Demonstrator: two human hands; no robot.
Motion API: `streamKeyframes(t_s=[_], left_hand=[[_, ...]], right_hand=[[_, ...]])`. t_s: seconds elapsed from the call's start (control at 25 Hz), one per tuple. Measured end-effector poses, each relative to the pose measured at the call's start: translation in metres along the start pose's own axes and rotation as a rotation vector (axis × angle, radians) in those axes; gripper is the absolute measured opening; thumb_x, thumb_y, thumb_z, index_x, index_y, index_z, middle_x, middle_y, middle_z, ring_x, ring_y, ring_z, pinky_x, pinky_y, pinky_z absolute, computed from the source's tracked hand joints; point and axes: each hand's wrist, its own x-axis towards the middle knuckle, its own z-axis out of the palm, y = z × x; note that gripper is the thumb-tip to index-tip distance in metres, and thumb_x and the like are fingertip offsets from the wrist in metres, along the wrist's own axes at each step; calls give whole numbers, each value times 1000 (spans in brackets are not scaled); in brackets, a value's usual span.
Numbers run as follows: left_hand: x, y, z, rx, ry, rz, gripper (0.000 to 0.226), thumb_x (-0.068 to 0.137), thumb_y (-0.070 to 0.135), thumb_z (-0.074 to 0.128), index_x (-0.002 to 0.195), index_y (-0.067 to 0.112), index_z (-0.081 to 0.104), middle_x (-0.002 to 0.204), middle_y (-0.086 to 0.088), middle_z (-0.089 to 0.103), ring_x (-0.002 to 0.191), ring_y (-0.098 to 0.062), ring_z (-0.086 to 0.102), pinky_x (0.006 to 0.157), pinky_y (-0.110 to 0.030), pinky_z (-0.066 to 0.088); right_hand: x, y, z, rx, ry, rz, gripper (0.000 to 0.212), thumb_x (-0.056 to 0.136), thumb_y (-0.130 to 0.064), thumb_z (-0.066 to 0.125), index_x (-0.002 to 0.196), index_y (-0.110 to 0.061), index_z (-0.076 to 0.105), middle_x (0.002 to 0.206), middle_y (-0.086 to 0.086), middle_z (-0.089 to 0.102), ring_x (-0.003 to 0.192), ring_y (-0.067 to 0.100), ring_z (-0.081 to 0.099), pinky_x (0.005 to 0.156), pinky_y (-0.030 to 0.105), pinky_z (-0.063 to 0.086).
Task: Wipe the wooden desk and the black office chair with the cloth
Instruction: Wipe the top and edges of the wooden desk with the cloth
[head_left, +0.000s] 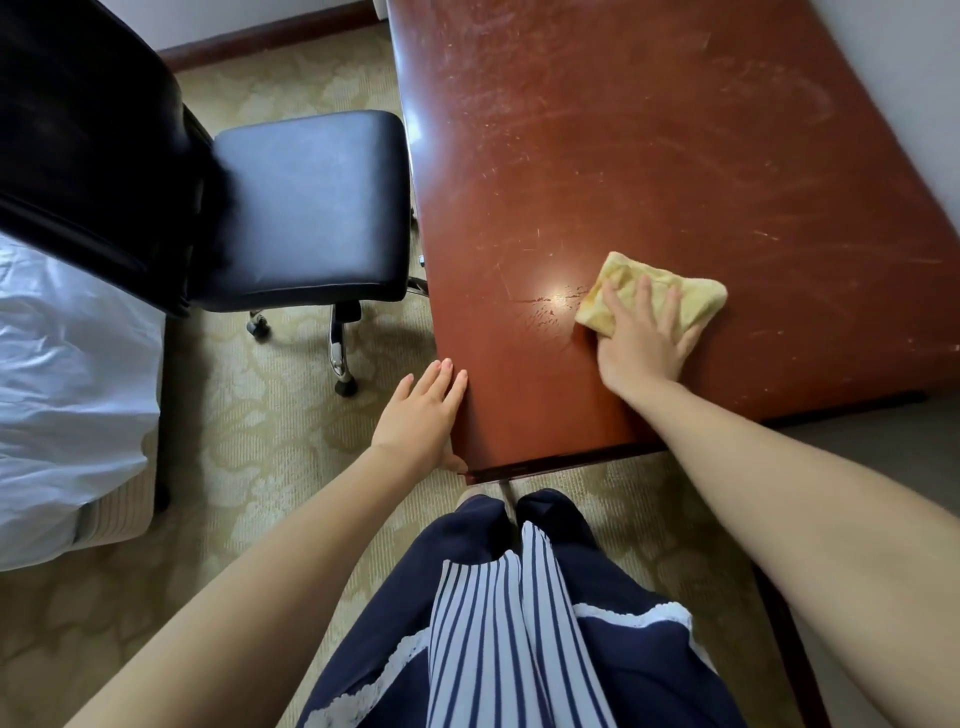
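Right hand flat, pressing cloth onto worktop near front edge. Left hand, fingers straight, braces worktop corner. Worktop wipe in progress, far half streaky; chair beside worktop likely pending.

The desk has a glossy reddish-brown wooden top, marked with fine scratches and pale smears, and a glare spot near its front left. A folded yellow cloth lies flat on it near the front edge, just right of the glare. The right hand presses on the cloth with fingers spread. The left hand rests against the desk's left edge by the near corner. The desk stands on a beige patterned carpet. On the carpet also stand a black chair on castors, just left of the desk, and a bed at far left.
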Motion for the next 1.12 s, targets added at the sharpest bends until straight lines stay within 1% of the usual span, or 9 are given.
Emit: streamKeyframes(t_s=[0.2,0.36,0.48,0.56,0.64,0.76,0.88,0.96,1.12], left_hand=[[-4,1,2,-13,-5,-32,112,77,61,61,150,13,-9,159,-8,-8,147,-25,-6,118,-42,5],[-6,-1,3,40,31,-30,112,76,66,59,151,13,-7,159,-9,-4,147,-27,-5,118,-43,4],[0,2,-3,102,69,-4,120,70,71,60,150,12,-7,157,-12,10,146,-28,1,117,-45,5],[7,3,-9,80,95,-8,128,63,73,64,150,13,-9,153,-10,17,145,-28,6,116,-45,9],[14,1,-15,68,75,-23,135,59,74,66,149,11,-11,156,-11,5,146,-28,2,116,-47,9],[28,-5,-24,89,19,-51,144,53,76,69,148,7,-15,155,-14,-22,145,-29,-12,116,-50,4],[44,-19,-37,109,-45,-61,149,50,79,68,147,4,-17,155,-15,-24,144,-29,-18,115,-50,-1],[53,-27,-42,131,-75,-46,150,50,80,67,147,1,-16,156,-16,-20,144,-28,-18,116,-49,-3],[62,-29,-43,176,-97,19,147,54,82,62,146,-3,-14,157,-18,-15,145,-28,-16,116,-49,-6]], right_hand=[[-26,-56,19,-9,-91,-248,72,90,-23,47,147,-47,9,159,-4,-7,143,30,-19,108,60,-13],[-66,-30,30,-136,-48,-506,80,85,-21,55,147,-46,12,160,-5,0,145,26,-15,111,57,-13],[-89,9,23,-169,-25,-733,80,74,-14,69,143,-37,35,154,1,28,145,30,14,113,62,11],[-92,39,13,-190,31,-843,73,62,-10,78,130,-26,57,138,7,51,131,35,42,102,64,34],[-86,69,4,-230,94,-900,56,67,-13,69,123,-20,64,129,9,59,122,36,52,95,63,41],[-68,89,-13,-230,126,-861,47,78,-18,50,123,-18,63,129,10,59,121,35,53,97,60,43],[-39,78,-22,-254,116,-732,51,79,-14,61,130,-18,58,135,10,55,128,35,47,103,57,39],[-16,58,-25,-233,51,-577,62,82,-15,64,140,-22,44,147,7,41,139,31,31,112,54,25],[38,5,-25,-203,-42,-313,63,96,-25,44,150,-36,12,159,-3,8,146,25,-1,116,54,3]])
